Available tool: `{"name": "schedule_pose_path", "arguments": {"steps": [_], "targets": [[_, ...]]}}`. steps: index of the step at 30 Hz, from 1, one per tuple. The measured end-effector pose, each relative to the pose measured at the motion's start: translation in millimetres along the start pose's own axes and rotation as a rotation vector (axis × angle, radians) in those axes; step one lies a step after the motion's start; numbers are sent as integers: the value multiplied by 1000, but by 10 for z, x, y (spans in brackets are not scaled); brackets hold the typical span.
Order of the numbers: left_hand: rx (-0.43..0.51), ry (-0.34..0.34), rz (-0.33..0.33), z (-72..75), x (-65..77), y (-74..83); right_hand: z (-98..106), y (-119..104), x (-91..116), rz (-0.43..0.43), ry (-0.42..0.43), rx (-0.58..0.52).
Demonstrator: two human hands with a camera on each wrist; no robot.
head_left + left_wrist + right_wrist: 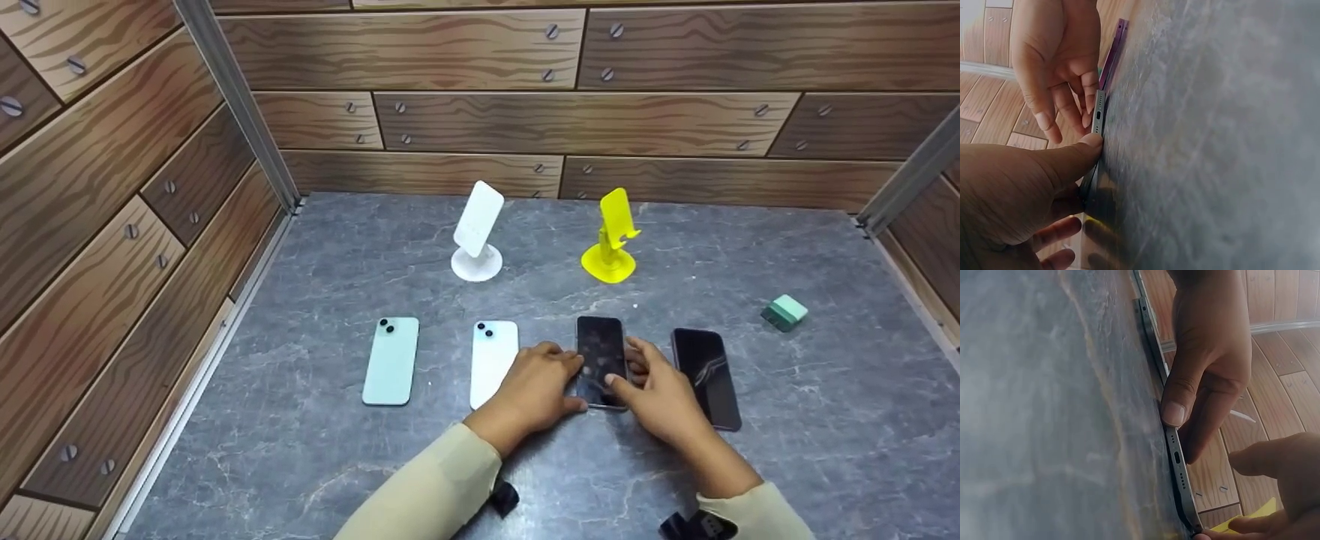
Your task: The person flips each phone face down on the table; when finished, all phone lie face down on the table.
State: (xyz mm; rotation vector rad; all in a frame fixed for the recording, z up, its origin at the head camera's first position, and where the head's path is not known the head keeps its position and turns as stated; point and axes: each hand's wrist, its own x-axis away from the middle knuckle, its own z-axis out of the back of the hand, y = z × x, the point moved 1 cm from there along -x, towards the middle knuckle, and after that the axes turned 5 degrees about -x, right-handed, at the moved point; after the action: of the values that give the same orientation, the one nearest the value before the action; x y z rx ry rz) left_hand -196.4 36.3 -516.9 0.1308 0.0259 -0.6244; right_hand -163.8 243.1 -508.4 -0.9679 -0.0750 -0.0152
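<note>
A smartphone [599, 345] lies screen up on the tabletop between both hands. My left hand [536, 386] grips its left side and lower corner, with the thumb against the bottom edge beside the charging port, as the left wrist view shows. From the other side, my right hand [664, 390] has its fingers near the phone's right edge, and its thumb is over the screen, apart from the glass. Another dark smartphone [709, 375] lies screen up just right of that hand. Partly under my left forearm in the head view is a white-backed smartphone [493, 352], camera side up.
A mint-green smartphone [391, 361] lies face down at the left. Behind the phones stand a white phone stand [478, 225] and a yellow phone stand [611, 240]. A small green block [785, 312] is at the right. Wood-patterned walls [480, 120] enclose the grey tabletop [300, 465].
</note>
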Motion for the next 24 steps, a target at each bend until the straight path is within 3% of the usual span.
{"name": "schedule_pose_path", "arguments": {"steps": [9,16,24], "targets": [[3,13,-5,1,14,-7,30,3,-28,-48,-12,-243],[37,38,4,-5,30,-1,69,20,33,-30,22,-92],[38,28,10,-8,21,11,77,40,58,-58,22,-60]]}}
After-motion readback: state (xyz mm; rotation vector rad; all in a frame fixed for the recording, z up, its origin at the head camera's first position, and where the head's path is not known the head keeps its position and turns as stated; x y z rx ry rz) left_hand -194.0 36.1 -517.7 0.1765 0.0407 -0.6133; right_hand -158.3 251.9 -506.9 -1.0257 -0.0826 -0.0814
